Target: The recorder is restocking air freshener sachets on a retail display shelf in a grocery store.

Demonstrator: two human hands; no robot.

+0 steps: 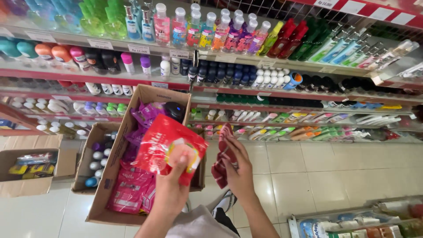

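Left hand (172,187) is pinching a red refill pouch (169,147) w/ its grip closed on the lower edge, thumb in front & fingers behind, so the pouch is standing upright w/ its printed face toward the camera, prob. so it's readable. Pouch is hanging in the air just above the long open cardboard box (115,152), which is sitting on the tiled floor (308,176) in front of the shelves (264,94). Right hand (238,169) is clutching a red-and-white striped cloth (224,156), grip wrapped shut around it, cloth bunched & drooping below the palm; it's hovering right beside the pouch, not touching it as far as I can tell. Box is holding more pink & purple pouches (132,187) lying flat in a pile, plus a dark round item at the far end. A second, smaller box (94,161) is standing just left of it w/ capped bottles upright inside; a third open box (31,169) is further left, well apart. Shelves behind are carrying rows of bottles & tubes, grouped by colour, caps up. Bottom right, a rack corner w/ packets is showing
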